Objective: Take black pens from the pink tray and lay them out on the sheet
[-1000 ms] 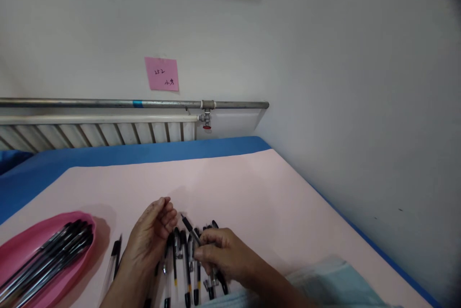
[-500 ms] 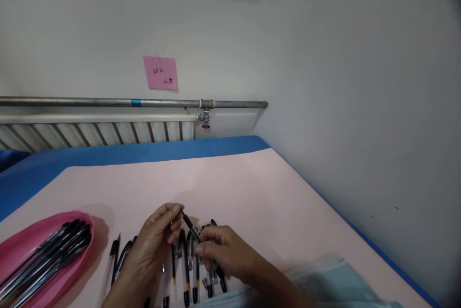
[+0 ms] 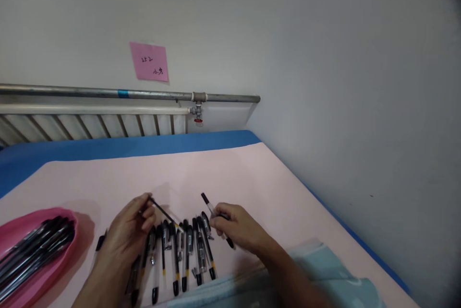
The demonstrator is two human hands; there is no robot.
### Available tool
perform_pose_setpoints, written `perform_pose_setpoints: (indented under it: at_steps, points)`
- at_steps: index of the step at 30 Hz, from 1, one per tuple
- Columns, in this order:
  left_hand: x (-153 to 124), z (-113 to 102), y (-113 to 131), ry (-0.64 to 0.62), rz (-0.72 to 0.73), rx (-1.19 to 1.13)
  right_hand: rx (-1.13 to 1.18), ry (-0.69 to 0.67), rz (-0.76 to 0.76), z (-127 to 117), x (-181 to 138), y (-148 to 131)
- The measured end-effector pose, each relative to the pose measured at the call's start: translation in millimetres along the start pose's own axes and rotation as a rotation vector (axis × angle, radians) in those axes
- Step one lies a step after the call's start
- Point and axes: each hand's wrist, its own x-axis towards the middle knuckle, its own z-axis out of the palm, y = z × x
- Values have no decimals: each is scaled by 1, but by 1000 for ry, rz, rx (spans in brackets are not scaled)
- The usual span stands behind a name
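Observation:
My left hand pinches the tip end of a slim pen refill, dark along its length with a yellow band near its far end. My right hand is closed round a clear pen barrel with a black grip at its upper end; a black end shows below the fingers. Between and below the hands, several black-and-clear gel pens, loose caps and pen parts lie side by side on the pink surface. My left forearm hides some of them.
At the left, a pink bowl holds several pens. A light blue cloth lies by my right forearm. The pink sheet covers a blue-edged table. Behind stand a radiator and pipe; a wall borders the right.
My hands have moved apart. The refill has come out of the barrel: my left hand has drawn it leftward, while my right hand keeps the barrel. The view has shifted slightly.

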Motion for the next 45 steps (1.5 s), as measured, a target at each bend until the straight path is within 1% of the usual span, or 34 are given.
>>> perform_pose_setpoints:
  at_steps: [2, 4, 7, 10, 12, 13, 15, 17, 18, 20, 21, 23, 25, 28, 31, 34, 37, 41, 45]
  points:
    - [-10, 9, -14, -101, -76, 142, 100, -29, 53, 5, 1, 0]
    - [-19, 18, -27, -208, -157, 247, 177, -87, 101, 10, 1, -1]
    - [-28, 24, -38, -240, -172, 284, 225, -145, 124, 18, 2, 0]
    - [-31, 26, -39, -237, -150, 290, 219, -151, 143, 23, 3, 2]
    - [-31, 25, -38, -256, -151, 301, 198, -151, 167, 24, 3, 4]
    - [-30, 24, -39, -269, -158, 308, 185, -147, 162, 24, 3, 4]
    - [-29, 23, -40, -288, -168, 320, 134, -118, 96, 20, 3, 5]
    - [-28, 21, -40, -279, -165, 329, -10, -25, -4, 11, 2, 6]
    - [-26, 21, -40, -264, -160, 331, -133, 44, -33, 6, 2, 7]
    - [-24, 19, -39, -221, -149, 332, -458, 199, -11, -5, 2, 12]
    - [-23, 18, -38, -203, -146, 332, -606, 242, 20, -9, 2, 15]
    - [-22, 17, -37, -189, -140, 331, -812, 262, 76, -16, 2, 22]
    - [-22, 16, -35, -192, -143, 335, -902, 238, 108, -18, 2, 27]
    - [-23, 16, -34, -195, -150, 348, -918, 220, 121, -19, 1, 28]
    - [-22, 15, -35, -196, -143, 357, -868, 224, 102, -16, -3, 23]
    - [-21, 14, -34, -198, -127, 358, -828, 171, 76, -9, -6, 20]
    - [-20, 13, -34, -199, -122, 366, -821, 131, 42, 1, -7, 23]
    - [-22, 15, -35, -203, -145, 375, -830, 133, -12, 12, -8, 28]
    - [-24, 17, -35, -212, -165, 390, -818, 144, -30, 13, -8, 26]
